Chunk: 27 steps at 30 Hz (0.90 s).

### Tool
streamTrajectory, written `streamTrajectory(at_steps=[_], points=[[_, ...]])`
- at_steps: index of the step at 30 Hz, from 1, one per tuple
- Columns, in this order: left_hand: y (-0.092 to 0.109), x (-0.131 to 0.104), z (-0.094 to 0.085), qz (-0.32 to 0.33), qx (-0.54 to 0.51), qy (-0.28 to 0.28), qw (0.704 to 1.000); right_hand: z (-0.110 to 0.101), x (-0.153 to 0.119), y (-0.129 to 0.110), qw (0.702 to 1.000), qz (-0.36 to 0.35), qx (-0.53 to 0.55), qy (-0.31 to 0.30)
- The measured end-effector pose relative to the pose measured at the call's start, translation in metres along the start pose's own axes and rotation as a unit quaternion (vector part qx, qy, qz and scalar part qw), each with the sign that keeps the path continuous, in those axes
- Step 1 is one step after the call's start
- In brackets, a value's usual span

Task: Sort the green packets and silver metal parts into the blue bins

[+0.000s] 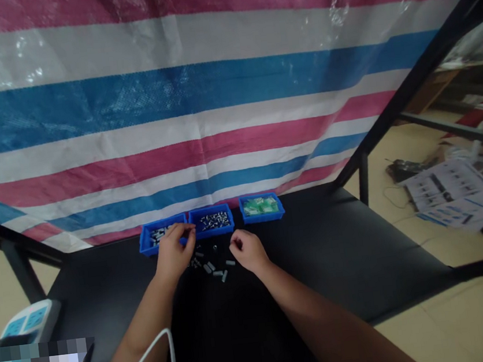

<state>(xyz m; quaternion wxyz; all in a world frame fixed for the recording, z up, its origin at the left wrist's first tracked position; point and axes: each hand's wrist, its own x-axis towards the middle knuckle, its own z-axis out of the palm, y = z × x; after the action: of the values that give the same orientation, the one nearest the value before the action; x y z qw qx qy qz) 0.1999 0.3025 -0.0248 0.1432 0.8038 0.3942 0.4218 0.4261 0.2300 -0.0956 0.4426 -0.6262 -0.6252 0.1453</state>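
My left hand (174,249) is over the front edge of the left blue bin (145,245), which holds small metal parts. Its thumb and fingers come together in a pinch near the middle blue bin (213,232), full of small shiny metal pieces. Anything between those fingertips is too small to make out. Lower and to the right, my right hand (250,252) is curled closed above the black table; its contents are hidden. Between the hands lie several loose grey cylindrical pieces (218,273) and a cluster of smaller parts (195,262).
A third blue bin (263,217) with green and white contents stands to the right. Behind the black table (328,252) hangs a striped plastic sheet (202,145). A white cable (172,351) crosses my left forearm. At left is a white power strip (35,321).
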Motion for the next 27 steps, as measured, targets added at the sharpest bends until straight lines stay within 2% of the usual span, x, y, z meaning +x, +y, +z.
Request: streamTrajectory(at_steps=[6,11,15,19,22,27], points=[[-0.006,-0.026,0.0,-0.018,-0.005,-0.002,1.0,0.001,0.0,0.001,1.0,0.011,0.006,-0.001],[-0.014,-0.048,0.001,-0.004,-0.009,-0.002,1.0,0.001,-0.002,0.002,1.0,0.009,0.008,-0.001],[-0.021,-0.056,0.003,0.011,-0.019,0.007,1.0,0.0,-0.002,0.001,1.0,0.001,0.015,-0.003],[-0.017,-0.047,0.001,0.027,-0.015,0.031,0.999,0.0,-0.001,0.0,1.0,-0.001,0.016,-0.001],[-0.001,-0.028,-0.006,0.04,-0.004,0.072,0.997,-0.001,0.0,-0.001,1.0,0.006,0.016,0.0],[0.024,0.008,-0.014,0.1,0.011,0.151,0.983,-0.001,-0.001,-0.001,1.0,0.013,0.014,0.003]])
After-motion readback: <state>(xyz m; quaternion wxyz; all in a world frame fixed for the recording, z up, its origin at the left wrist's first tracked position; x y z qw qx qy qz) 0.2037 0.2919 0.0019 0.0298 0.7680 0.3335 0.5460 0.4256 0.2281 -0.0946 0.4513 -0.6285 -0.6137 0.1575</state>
